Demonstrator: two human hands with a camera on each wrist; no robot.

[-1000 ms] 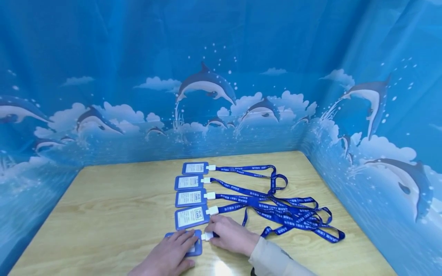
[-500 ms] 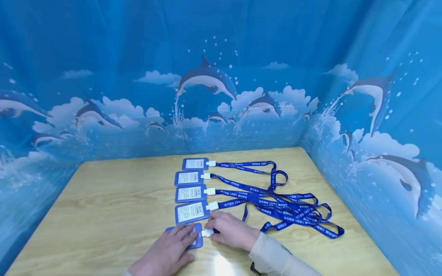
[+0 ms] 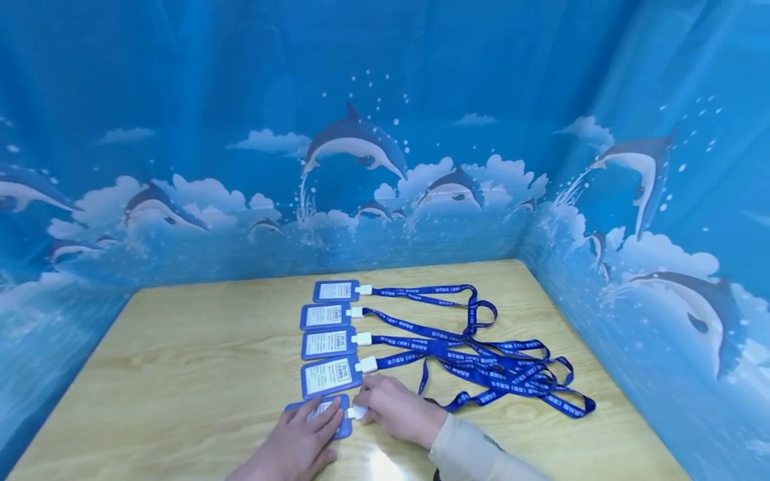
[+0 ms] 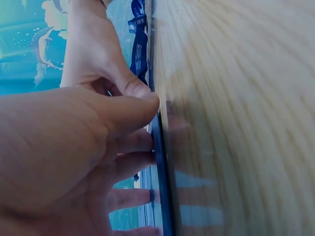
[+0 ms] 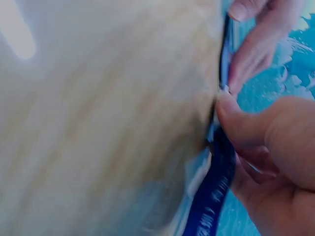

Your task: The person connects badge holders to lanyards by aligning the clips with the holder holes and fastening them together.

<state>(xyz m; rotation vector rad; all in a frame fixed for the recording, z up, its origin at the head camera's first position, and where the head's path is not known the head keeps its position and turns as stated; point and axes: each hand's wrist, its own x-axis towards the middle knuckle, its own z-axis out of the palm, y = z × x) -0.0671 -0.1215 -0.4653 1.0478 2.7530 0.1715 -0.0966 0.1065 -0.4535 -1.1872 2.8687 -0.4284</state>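
The nearest blue badge holder (image 3: 345, 429) lies on the table at the front. Spread over it, my left hand (image 3: 295, 437) presses the holder with its fingers laid out. Thumb and fingers of my right hand (image 3: 400, 409) pinch the white clip (image 3: 359, 412) at the holder's right end. In the right wrist view a dark blue lanyard (image 5: 212, 191) with white print runs from under that hand. The left wrist view shows the left thumb (image 4: 130, 110) at the holder's dark edge. Most of the card inside is covered by the left fingers.
Several more badge holders, the closest a blue one (image 3: 331, 376), form a column behind the hands. Their lanyards (image 3: 499, 377) stretch right and overlap in a tangle. A dolphin-print curtain (image 3: 361, 67) surrounds the back and sides of the wooden table (image 3: 180, 374).
Both hands stay at the same holder and clip. The bit of blue strap seen beside the clip earlier is now hidden by the right fingers. The head view has shifted slightly.
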